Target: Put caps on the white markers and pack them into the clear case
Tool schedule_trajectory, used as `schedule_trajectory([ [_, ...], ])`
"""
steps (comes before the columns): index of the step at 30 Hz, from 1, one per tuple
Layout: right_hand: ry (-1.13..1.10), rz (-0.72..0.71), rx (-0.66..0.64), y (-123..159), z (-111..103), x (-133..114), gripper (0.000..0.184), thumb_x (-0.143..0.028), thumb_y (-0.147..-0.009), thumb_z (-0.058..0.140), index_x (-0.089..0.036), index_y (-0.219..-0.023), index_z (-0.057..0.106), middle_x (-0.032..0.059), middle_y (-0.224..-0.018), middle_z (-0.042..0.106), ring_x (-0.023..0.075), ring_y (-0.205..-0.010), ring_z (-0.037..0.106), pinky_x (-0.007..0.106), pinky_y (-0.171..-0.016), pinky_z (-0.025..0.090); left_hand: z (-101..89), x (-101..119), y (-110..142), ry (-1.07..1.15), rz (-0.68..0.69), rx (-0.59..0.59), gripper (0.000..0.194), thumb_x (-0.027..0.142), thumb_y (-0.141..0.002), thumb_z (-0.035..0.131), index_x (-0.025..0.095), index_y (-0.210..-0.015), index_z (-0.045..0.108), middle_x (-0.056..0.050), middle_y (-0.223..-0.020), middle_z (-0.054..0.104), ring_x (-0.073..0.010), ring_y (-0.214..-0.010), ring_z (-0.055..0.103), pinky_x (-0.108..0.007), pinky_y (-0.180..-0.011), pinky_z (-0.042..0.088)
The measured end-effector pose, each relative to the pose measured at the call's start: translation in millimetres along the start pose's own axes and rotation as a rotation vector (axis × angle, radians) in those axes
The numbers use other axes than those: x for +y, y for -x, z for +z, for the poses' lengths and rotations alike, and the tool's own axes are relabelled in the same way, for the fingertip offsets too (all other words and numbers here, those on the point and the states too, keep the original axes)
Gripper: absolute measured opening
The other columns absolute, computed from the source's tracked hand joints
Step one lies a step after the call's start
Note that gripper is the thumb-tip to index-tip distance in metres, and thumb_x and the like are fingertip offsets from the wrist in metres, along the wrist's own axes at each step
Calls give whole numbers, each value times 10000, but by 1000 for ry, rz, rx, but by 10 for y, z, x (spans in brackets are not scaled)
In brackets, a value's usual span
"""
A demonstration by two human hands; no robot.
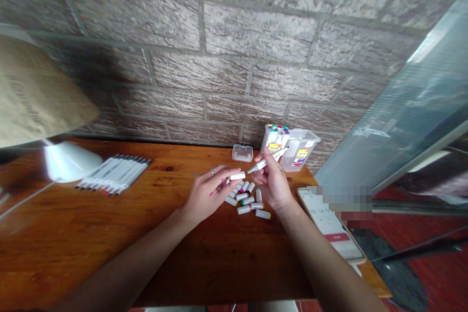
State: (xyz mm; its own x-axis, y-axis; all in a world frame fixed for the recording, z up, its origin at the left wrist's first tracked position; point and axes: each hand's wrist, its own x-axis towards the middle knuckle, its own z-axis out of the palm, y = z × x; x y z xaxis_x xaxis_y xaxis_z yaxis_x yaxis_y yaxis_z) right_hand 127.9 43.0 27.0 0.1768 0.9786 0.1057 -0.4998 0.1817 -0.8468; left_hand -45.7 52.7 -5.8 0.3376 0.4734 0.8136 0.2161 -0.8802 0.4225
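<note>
My left hand [209, 189] pinches a white marker cap [237, 175] between thumb and fingers, its end pointing right. My right hand [272, 180] grips a white marker [268, 160], tilted, with its uncapped grey tip facing the cap. A small gap separates tip and cap. Below both hands lies a loose pile of marker caps [244, 209], white with coloured ends. Behind my right hand stands a clear case of markers [274, 132] with coloured ends up. Beside it is an open clear plastic case [305, 141] with a yellow label.
A small clear plastic lid [242, 153] lies near the wall. Several white markers [115, 173] rest in a row at left, beside a lamp [69, 158]. A phone [331, 224] showing a timer lies at the right edge of the wooden table [164, 263]. A brick wall [219, 68] stands behind.
</note>
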Motion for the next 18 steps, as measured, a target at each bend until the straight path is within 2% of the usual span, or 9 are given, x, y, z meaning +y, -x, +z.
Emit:
schedule_trajectory([
  [18,-39,2,-52,1,-24,17,292,-427,-730,762,-158,-718,647,-102,-434,381,20,-376,190,183,-388,173,23,5,35,-52,-38,73,219,223,-891,690,157,-1098,668,-29,-838,757,-82,-608,633,-178,-611,514],
])
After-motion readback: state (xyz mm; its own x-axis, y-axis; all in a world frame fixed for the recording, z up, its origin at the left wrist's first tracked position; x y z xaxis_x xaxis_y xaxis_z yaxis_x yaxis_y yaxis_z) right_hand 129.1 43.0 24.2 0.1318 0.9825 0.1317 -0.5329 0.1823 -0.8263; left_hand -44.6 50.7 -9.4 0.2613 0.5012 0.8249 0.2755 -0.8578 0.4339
